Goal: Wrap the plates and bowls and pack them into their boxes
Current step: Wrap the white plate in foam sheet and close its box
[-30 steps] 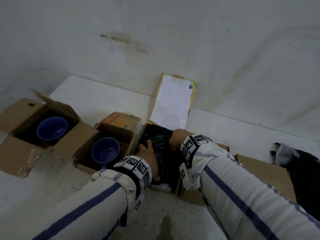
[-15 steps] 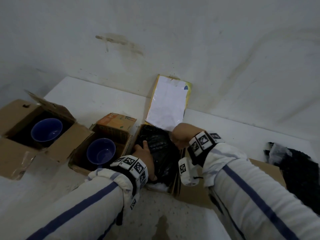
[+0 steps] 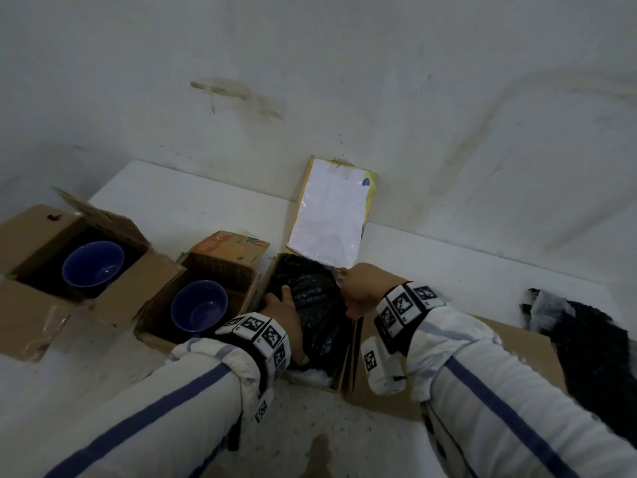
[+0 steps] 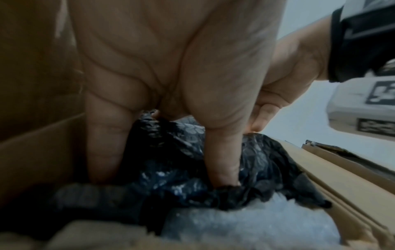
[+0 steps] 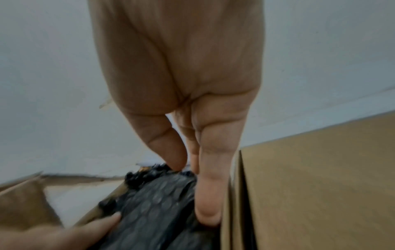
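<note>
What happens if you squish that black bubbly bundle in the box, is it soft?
The black bubble wrap bundle probably gives softly: it creases under the left hand. Whatever it wraps is hidden, possibly breakable, so press gently.

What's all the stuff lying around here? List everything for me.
bowls: 2, blue, one in the far-left box, one in the next box
boxes: 3 open, brown cardboard; left, middle, and one under the hands
black bundle: 1, bubble wrap, inside the box under the hands
clear bubble wrap: 1 piece, whitish, near end of that box
flat cardboard: 1, brown, right of that box
white sheet: 1, leaning on the wall
dark wrap pile: 1, black, far right
left hand: presses on the bundle
right hand: fingers down the bundle's right side
</note>
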{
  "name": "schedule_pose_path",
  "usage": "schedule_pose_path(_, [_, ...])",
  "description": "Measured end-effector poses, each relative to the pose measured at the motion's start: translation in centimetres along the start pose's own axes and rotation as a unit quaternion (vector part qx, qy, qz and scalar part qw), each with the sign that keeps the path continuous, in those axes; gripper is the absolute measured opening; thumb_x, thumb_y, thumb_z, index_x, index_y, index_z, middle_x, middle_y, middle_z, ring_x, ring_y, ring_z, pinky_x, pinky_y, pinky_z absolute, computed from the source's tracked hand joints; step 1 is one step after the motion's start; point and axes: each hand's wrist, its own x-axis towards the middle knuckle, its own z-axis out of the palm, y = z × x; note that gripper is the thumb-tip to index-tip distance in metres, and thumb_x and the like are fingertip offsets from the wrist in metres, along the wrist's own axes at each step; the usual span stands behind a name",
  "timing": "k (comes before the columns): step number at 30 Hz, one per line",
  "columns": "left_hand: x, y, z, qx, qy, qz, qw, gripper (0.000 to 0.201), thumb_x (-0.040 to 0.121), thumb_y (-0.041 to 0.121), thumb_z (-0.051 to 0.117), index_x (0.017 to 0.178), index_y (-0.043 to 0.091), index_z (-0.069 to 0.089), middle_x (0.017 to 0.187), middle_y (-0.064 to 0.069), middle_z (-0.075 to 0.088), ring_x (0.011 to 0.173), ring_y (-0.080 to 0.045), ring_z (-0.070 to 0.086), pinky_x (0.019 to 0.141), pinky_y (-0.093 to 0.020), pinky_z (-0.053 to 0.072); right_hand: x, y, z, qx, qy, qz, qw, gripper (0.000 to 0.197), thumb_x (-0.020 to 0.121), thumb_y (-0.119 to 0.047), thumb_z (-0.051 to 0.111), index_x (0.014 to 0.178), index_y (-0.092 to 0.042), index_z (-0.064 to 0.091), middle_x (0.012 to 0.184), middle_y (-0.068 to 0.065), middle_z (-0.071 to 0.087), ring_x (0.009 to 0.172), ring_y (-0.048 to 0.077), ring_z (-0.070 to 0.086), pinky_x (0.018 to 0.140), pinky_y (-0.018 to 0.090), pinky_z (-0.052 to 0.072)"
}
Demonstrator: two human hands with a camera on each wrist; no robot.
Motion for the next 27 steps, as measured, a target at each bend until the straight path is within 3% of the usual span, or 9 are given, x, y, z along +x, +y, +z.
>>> schedule_pose_path(5, [-0.2, -0.4, -0.2, -0.031, -0.005, 0.010, 0.999, 0.137, 0.066, 0.045, 0.082, 0.146, 0.015, -0.026, 0.153, -0.021, 0.000, 0.135, -0.040, 0.032, 0.104, -0.049, 0.041, 1.1, 4.6, -1.6, -0.026, 0.086, 0.059, 0.994, 0.011, 0.087, -0.008, 0.057, 0.086, -0.001, 0.067, 0.086, 0.010, 0.061, 0.106, 0.029, 0.060, 0.082, 0.030, 0.046])
schedule_pose_path(8, [-0.4, -0.3, 0.0, -0.053, 0.000, 0.014, 0.998, 0.135, 0.069, 0.044, 0.081, 0.146, 0.016, -0.027, 0.154, -0.021, -0.003, 0.136, -0.038, 0.032, 0.104, -0.045, 0.042, 1.8, 5.6, -2.0, 0.125, 0.108, 0.094, 0.982, 0.030, 0.094, -0.016, 0.054, 0.123, -0.008, 0.059, 0.116, 0.012, 0.060, 0.115, 0.029, 0.051, 0.089, 0.031, 0.041])
schedule_pose_path(10, [-0.7, -0.2, 0.4, -0.065, 0.013, 0.012, 0.998, 0.132, 0.070, 0.042, 0.080, 0.146, 0.017, -0.025, 0.154, -0.020, -0.001, 0.134, -0.037, 0.036, 0.103, -0.043, 0.042, 2.5, 5.2, -1.9, 0.401, 0.136, 0.104, 0.900, 0.041, 0.093, -0.009, 0.054, 0.133, -0.008, 0.047, 0.122, 0.014, 0.053, 0.108, 0.030, 0.051, 0.087, 0.035, 0.045])
schedule_pose_path(13, [-1.0, -0.4, 0.9, -0.087, 0.024, 0.021, 0.996, 0.128, 0.073, 0.040, 0.079, 0.148, 0.016, -0.023, 0.154, -0.020, -0.001, 0.132, -0.036, 0.040, 0.104, -0.042, 0.043, 3.2, 4.3, -1.2, 0.701, 0.166, 0.116, 0.683, 0.051, 0.086, 0.003, 0.054, 0.133, -0.007, 0.036, 0.131, 0.017, 0.045, 0.089, 0.031, 0.056, 0.055, 0.032, 0.050])
schedule_pose_path(15, [-1.2, -0.7, 1.1, -0.101, 0.031, 0.029, 0.994, 0.128, 0.072, 0.041, 0.078, 0.148, 0.016, -0.022, 0.155, -0.019, -0.005, 0.134, -0.035, 0.037, 0.106, -0.042, 0.041, 3.4, 3.8, -0.9, 0.756, 0.166, 0.107, 0.624, 0.034, 0.087, -0.001, 0.058, 0.119, -0.004, 0.046, 0.125, 0.017, 0.053, 0.095, 0.034, 0.059, 0.053, 0.031, 0.047])
schedule_pose_path(17, [-1.4, -0.8, 1.3, -0.109, 0.047, 0.033, 0.992, 0.127, 0.072, 0.042, 0.078, 0.148, 0.016, -0.021, 0.154, -0.018, -0.007, 0.136, -0.035, 0.033, 0.108, -0.043, 0.038, 2.8, 3.4, -0.9, 0.758, 0.180, 0.081, 0.622, 0.014, 0.087, -0.004, 0.061, 0.097, -0.010, 0.053, 0.113, 0.015, 0.061, 0.092, 0.032, 0.060, 0.058, 0.033, 0.049])
schedule_pose_path(20, [-2.0, -0.9, 1.7, -0.121, 0.085, 0.045, 0.988, 0.123, 0.071, 0.041, 0.079, 0.150, 0.016, -0.012, 0.153, -0.016, -0.010, 0.138, -0.035, 0.030, 0.110, -0.042, 0.037, 1.6, 3.4, -0.8, 0.748, 0.192, 0.041, 0.634, 0.014, 0.086, -0.003, 0.061, 0.097, -0.012, 0.061, 0.109, 0.014, 0.066, 0.086, 0.025, 0.063, 0.067, 0.034, 0.054])
schedule_pose_path(24, [-3.1, -1.1, 2.1, -0.158, 0.133, 0.073, 0.976, 0.096, 0.068, 0.036, 0.082, 0.138, 0.017, 0.019, 0.145, -0.013, 0.009, 0.126, -0.036, 0.042, 0.104, -0.040, 0.042, -0.7, 3.3, 0.5, 0.620, 0.231, 0.005, 0.750, 0.017, 0.084, -0.006, 0.063, 0.101, -0.004, 0.067, 0.104, 0.016, 0.068, 0.092, 0.029, 0.063, 0.077, 0.040, 0.051])
schedule_pose_path(27, [-3.6, -1.7, 2.5, -0.181, 0.150, 0.089, 0.968, 0.088, 0.070, 0.033, 0.081, 0.135, 0.018, 0.024, 0.141, -0.012, 0.016, 0.123, -0.035, 0.044, 0.101, -0.040, 0.044, -2.1, 2.9, 1.8, 0.456, 0.259, -0.029, 0.851, 0.002, 0.085, -0.020, 0.064, 0.084, -0.020, 0.065, 0.083, -0.003, 0.062, 0.080, 0.017, 0.057, 0.066, 0.026, 0.043])
